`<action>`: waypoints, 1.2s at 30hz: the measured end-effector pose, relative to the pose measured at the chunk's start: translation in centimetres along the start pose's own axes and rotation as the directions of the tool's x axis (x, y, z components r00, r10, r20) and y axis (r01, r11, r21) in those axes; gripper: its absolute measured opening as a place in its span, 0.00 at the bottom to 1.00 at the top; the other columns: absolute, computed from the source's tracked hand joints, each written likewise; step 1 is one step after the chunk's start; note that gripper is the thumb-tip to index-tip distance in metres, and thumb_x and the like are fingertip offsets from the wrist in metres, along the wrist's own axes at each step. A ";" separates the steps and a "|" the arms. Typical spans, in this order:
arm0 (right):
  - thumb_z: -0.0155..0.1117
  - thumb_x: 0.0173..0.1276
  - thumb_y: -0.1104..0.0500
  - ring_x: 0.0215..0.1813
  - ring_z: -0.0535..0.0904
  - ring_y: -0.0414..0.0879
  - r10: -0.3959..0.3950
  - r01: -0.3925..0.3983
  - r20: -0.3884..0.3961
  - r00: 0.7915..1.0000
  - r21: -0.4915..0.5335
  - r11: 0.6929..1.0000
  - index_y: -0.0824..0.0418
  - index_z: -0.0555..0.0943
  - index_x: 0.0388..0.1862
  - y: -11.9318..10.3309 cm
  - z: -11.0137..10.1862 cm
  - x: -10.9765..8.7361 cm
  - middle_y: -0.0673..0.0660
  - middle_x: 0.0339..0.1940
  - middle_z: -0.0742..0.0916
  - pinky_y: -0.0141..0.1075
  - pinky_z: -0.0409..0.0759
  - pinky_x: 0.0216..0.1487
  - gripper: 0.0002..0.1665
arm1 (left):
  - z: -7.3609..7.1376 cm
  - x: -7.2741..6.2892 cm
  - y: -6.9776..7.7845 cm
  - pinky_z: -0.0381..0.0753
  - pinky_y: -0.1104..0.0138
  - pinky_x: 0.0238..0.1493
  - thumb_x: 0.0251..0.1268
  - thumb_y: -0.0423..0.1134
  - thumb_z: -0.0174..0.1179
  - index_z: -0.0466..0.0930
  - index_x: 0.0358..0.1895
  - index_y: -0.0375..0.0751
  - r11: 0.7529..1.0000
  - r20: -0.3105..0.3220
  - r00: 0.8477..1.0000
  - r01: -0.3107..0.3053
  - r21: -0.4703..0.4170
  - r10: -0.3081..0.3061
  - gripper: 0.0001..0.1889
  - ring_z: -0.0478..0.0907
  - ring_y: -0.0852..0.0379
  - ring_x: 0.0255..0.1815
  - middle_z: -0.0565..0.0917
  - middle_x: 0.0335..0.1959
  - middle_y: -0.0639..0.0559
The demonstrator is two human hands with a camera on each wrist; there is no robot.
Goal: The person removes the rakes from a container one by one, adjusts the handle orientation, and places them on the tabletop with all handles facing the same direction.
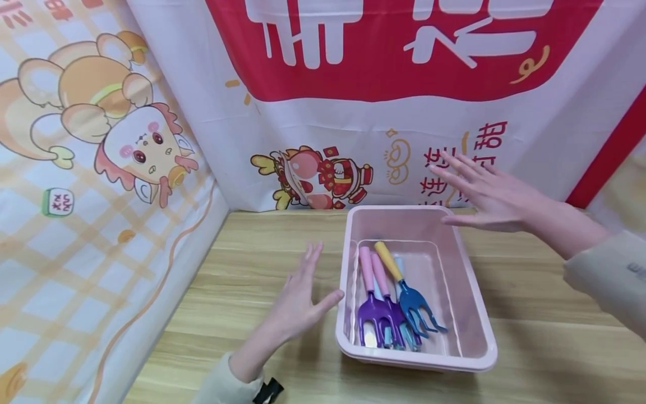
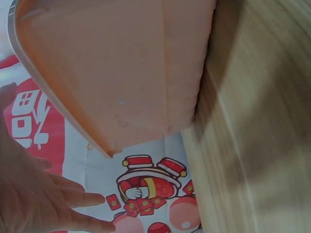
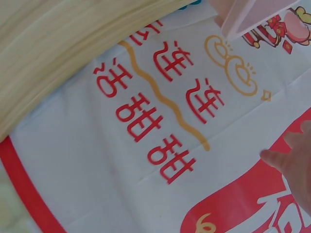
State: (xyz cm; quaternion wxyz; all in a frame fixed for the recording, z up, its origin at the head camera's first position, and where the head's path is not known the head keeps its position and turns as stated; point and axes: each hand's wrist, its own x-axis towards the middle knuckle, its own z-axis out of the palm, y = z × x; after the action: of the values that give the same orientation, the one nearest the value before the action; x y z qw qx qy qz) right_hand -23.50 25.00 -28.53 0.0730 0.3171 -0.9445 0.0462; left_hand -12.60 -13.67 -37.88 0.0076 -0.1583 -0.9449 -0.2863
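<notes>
A pink plastic bin [image 1: 474, 292] stands on the wooden table and holds several small hand forks. Two of them, including a purple fork with a pink handle [image 1: 372, 306], lie at the left, and a blue fork with a yellow handle [image 1: 415, 300] lies across beside them. Light blue pieces show partly hidden underneath. My left hand [image 1: 300, 297] is beside the bin's left wall, fingers spread, thumb close to the rim; whether it touches cannot be told. My right hand [image 1: 489, 196] hovers above the bin's far right corner with fingers extended. Neither hand holds anything.
A printed white and red cloth [image 1: 313, 123] hangs behind the table. Another cloth with orange checks and a cartoon animal [image 1: 136, 224] covers the left side. The wooden tabletop [image 1: 242, 292] extends on both sides of the bin.
</notes>
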 end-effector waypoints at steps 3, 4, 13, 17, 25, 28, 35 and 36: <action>0.61 0.59 0.31 0.77 0.44 0.61 0.007 -0.010 0.052 0.999 0.057 0.998 0.41 0.44 0.80 -0.6 0.0 0.7 0.58 0.80 0.49 0.72 0.61 0.59 0.57 | 0.5 0.1 -0.2 0.49 0.40 0.68 0.62 0.65 0.56 0.31 0.78 0.64 0.997 0.002 1.000 0.010 -0.074 -0.010 0.50 0.45 0.46 0.76 0.37 0.78 0.56; 0.61 0.60 0.31 0.77 0.46 0.61 0.007 -0.012 0.069 0.998 0.071 0.997 0.41 0.44 0.80 -0.8 0.1 0.9 0.58 0.80 0.49 0.72 0.62 0.58 0.57 | 0.7 0.2 -0.3 0.50 0.41 0.69 0.62 0.64 0.57 0.32 0.78 0.64 0.995 0.006 1.000 0.007 -0.103 -0.006 0.50 0.46 0.46 0.76 0.39 0.78 0.56; 0.64 0.57 0.30 0.74 0.57 0.63 -0.054 0.024 0.147 0.988 0.199 0.980 0.44 0.50 0.80 -2.9 1.2 2.9 0.57 0.79 0.55 0.66 0.69 0.57 0.57 | 1.8 -0.1 -0.7 0.57 0.42 0.67 0.63 0.57 0.60 0.38 0.78 0.65 0.877 0.154 0.985 0.002 -0.481 0.082 0.47 0.58 0.47 0.72 0.48 0.78 0.53; 0.65 0.56 0.31 0.74 0.57 0.63 -0.090 0.040 0.178 0.980 0.269 0.962 0.44 0.51 0.80 -3.4 1.9 3.7 0.57 0.79 0.56 0.67 0.65 0.60 0.57 | 2.6 -0.3 -0.7 0.59 0.42 0.66 0.63 0.56 0.60 0.39 0.78 0.64 0.823 0.191 0.972 -0.004 -0.568 0.137 0.46 0.61 0.46 0.71 0.51 0.77 0.50; 0.65 0.54 0.28 0.73 0.59 0.64 -0.143 0.072 0.191 0.971 0.336 0.939 0.47 0.54 0.79 -3.8 4.3 4.4 0.59 0.77 0.60 0.66 0.64 0.62 0.59 | 4.1 -0.4 -0.7 0.71 0.52 0.62 0.64 0.43 0.61 0.40 0.78 0.58 0.704 0.197 0.966 0.023 -0.710 0.168 0.46 0.62 0.38 0.69 0.57 0.74 0.37; 0.67 0.52 0.28 0.70 0.64 0.63 -0.148 0.078 0.178 0.973 0.351 0.933 0.48 0.56 0.78 -3.7 5.0 4.4 0.59 0.75 0.64 0.64 0.66 0.61 0.59 | 4.3 -0.3 -0.7 0.73 0.56 0.60 0.64 0.40 0.61 0.41 0.78 0.58 0.685 0.196 0.966 0.029 -0.728 0.168 0.45 0.63 0.37 0.69 0.57 0.74 0.35; 0.71 0.52 0.33 0.68 0.66 0.60 -0.182 0.087 0.203 0.962 0.402 0.911 0.50 0.62 0.76 -3.6 6.4 4.9 0.58 0.72 0.69 0.62 0.66 0.63 0.56 | 4.2 -0.3 -0.8 0.73 0.54 0.60 0.64 0.40 0.60 0.41 0.78 0.58 0.685 0.191 0.967 0.024 -0.728 0.170 0.45 0.62 0.36 0.69 0.57 0.73 0.34; 0.72 0.53 0.34 0.69 0.65 0.59 -0.197 0.097 0.200 0.960 0.422 0.901 0.51 0.63 0.75 -3.6 6.7 5.0 0.58 0.72 0.69 0.61 0.65 0.64 0.55 | 4.2 -0.2 -0.8 0.73 0.53 0.60 0.64 0.40 0.60 0.41 0.78 0.58 0.686 0.193 0.966 0.025 -0.727 0.170 0.45 0.62 0.36 0.69 0.57 0.73 0.34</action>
State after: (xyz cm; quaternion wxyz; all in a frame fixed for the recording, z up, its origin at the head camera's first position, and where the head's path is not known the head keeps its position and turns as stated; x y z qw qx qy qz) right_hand -25.98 18.26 -34.13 -0.1053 0.3995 -0.8888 0.1982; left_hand -12.30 -12.08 -41.85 -0.1605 -0.2200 -0.7414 -0.6133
